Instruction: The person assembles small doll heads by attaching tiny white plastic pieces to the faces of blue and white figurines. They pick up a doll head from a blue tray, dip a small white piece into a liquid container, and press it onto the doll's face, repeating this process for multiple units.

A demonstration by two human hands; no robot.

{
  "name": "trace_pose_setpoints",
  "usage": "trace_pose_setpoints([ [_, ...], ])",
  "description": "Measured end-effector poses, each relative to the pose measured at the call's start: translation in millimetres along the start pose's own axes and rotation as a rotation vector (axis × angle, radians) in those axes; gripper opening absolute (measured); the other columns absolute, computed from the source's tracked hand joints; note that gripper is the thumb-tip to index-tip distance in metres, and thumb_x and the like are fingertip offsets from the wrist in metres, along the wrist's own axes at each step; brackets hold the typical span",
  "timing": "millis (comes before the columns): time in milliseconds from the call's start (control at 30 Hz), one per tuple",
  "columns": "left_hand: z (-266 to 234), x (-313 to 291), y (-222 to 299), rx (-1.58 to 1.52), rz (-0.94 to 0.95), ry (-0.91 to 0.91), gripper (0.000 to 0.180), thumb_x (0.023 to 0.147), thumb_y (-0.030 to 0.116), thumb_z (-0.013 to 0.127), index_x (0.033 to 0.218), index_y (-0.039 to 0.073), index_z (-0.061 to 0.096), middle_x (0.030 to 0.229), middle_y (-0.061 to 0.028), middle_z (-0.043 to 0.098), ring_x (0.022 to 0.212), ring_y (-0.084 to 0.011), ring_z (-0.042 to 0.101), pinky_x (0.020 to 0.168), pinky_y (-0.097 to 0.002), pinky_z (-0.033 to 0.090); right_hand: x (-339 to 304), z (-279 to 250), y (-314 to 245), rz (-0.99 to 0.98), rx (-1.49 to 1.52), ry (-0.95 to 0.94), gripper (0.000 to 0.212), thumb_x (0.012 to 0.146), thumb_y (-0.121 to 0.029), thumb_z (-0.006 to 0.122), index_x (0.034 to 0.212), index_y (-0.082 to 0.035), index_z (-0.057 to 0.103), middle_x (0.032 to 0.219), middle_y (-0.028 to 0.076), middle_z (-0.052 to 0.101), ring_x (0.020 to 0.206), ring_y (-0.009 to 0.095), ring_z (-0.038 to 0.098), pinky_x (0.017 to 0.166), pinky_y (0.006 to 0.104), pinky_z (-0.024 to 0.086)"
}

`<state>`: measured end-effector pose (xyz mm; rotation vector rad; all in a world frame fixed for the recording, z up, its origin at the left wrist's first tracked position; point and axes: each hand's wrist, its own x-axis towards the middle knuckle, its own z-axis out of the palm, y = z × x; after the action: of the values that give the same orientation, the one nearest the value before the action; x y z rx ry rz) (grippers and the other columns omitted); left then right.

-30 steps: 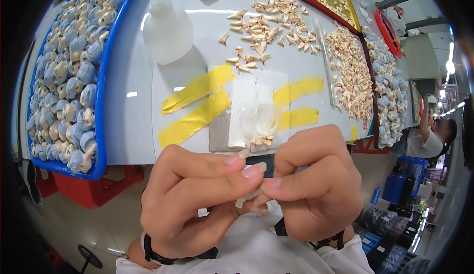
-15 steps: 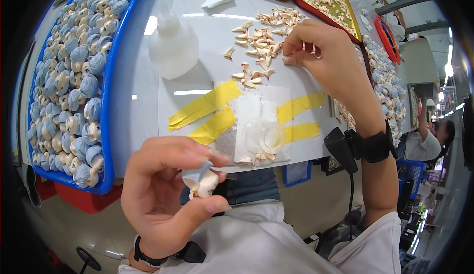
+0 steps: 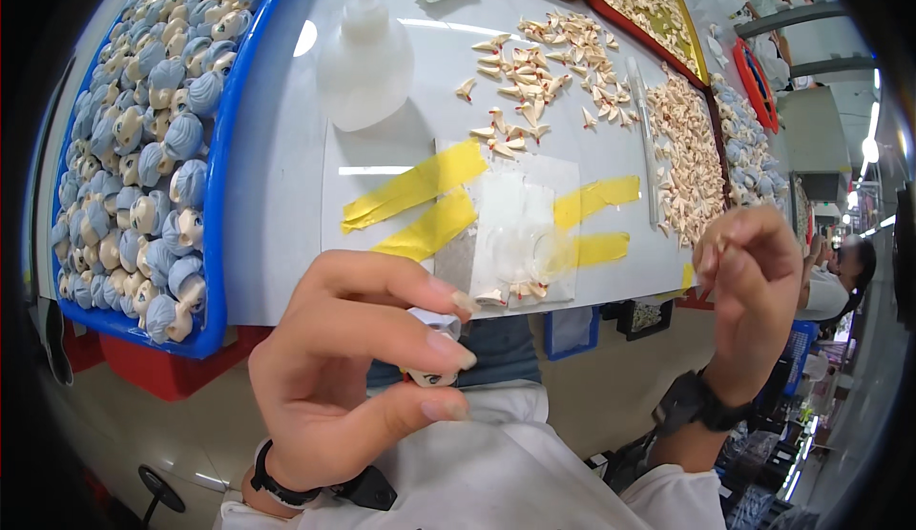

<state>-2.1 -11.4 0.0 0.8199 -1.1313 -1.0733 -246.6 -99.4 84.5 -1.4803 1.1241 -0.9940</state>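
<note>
My left hand [image 3: 358, 358] is closed around a small doll head [image 3: 431, 377] with pale blue hair, held between thumb and fingers above my lap; fingers hide most of it. At the table's right front edge, my right hand [image 3: 754, 263] is raised with its fingers curled together; whatever is between the fingertips is too small to make out. Small cream horn-shaped pieces with red tips [image 3: 525, 77] lie scattered beyond the yellow-taped pad. On that pad [image 3: 568, 182] stands a small clear cup [image 3: 549, 251], with a few more pieces at its near side.
A blue tray [image 3: 221, 148] full of doll heads is at left. Behind the pad stands a translucent squeeze bottle [image 3: 364, 72]. Trays of cream pieces [image 3: 649, 5] line the back; a pen-like rod [image 3: 641, 129] lies beside another pile. Co-workers sit far right.
My right hand has moved from the scattered pieces down and right to the table's near edge. The left hand has turned, covering more of the doll head.
</note>
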Motion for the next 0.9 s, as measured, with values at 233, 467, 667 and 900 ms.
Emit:
trace_pose_setpoints([
  [233,24.0,-5.8,10.0,-0.327,-0.229,0.143,0.039,0.071,0.026,0.075,0.089,0.007,0.046,0.1,-0.0138,0.049,0.08,-0.0238,0.061,0.066,-0.0287,0.051,-26.8,18.6,13.3,-0.011,0.241,-0.065,0.014,0.068,0.013,0.062,0.08,0.006,0.06,0.075,0.016,0.06,0.068,0.02,0.059,0.06,0.0274,0.049],
  [467,26.9,-10.1,12.8,-0.271,-0.281,0.155,0.041,0.07,0.027,0.076,0.091,0.004,0.048,0.105,-0.0162,0.048,0.078,-0.0234,0.061,0.064,-0.028,0.053,-1.8,38.8,17.7,-0.375,-0.203,-0.081,0.015,0.068,0.009,0.064,0.078,0.0,0.058,0.077,0.009,0.057,0.071,0.015,0.055,0.062,0.0248,0.044],
  [667,22.7,-8.1,16.3,-0.091,-0.206,0.092,0.044,0.068,0.025,0.077,0.094,0.002,0.049,0.098,-0.0145,0.048,0.077,-0.0217,0.061,0.063,-0.0266,0.054,8.8,60.1,17.9,-0.627,-0.659,-0.124,0.021,0.057,0.012,0.064,0.074,-0.001,0.062,0.072,0.008,0.056,0.066,0.018,0.053,0.061,0.0268,0.041],
  [900,10.1,-6.3,3.9,-0.07,-0.07,0.005,0.042,0.07,0.02,0.076,0.096,0.0,0.05,0.09,-0.0143,0.051,0.075,-0.0237,0.06,0.062,-0.033,0.053,12.6,69.5,25.0,-0.815,-0.798,-0.094,0.021,0.051,0.008,0.065,0.069,-0.001,0.061,0.069,0.007,0.055,0.065,0.021,0.052,0.057,0.0292,0.039],
])
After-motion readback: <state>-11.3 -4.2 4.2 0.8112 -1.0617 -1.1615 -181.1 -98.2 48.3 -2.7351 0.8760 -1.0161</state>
